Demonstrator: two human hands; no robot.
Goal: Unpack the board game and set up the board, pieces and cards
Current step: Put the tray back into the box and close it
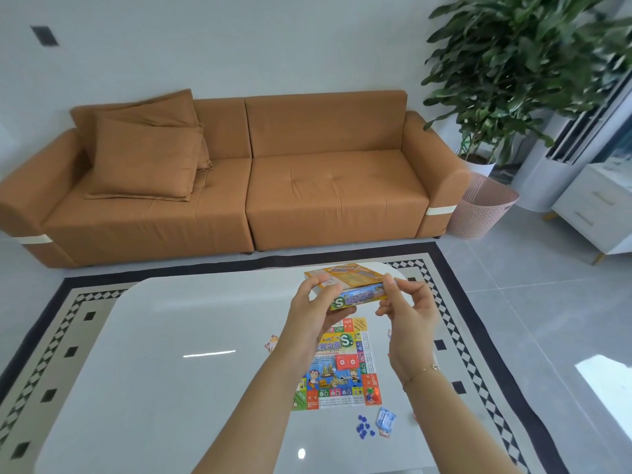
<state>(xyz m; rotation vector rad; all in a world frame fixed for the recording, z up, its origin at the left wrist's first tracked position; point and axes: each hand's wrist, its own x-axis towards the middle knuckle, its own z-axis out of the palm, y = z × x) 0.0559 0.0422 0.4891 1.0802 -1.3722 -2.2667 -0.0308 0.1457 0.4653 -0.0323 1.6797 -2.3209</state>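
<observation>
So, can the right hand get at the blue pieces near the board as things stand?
Probably not yet: the right hand holds the game box with the left hand. The blue pieces lie uncovered on the table.

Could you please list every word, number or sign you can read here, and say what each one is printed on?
"S": large green letter on the side of the game box, held by the left hand and right hand.
"S": on the board, by its title.
"界之旅": board title, partly hidden.
All other print is too small or blurred.
</observation>
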